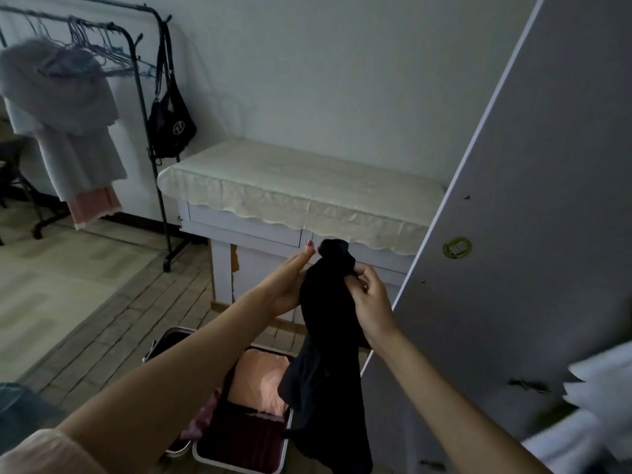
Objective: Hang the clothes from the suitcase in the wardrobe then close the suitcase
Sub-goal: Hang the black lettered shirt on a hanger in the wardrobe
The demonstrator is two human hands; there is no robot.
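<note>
Black garment [328, 336] hanging bunched above open suitcase [239, 449]; pink clothing [260, 378] inside; wardrobe door [513, 234] open.

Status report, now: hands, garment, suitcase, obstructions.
Both hands up on the black garment: right hand pinching its top, left hand flat against it. Suitcase open below, clothes inside. Wardrobe door open at right; nothing blocking.
</note>
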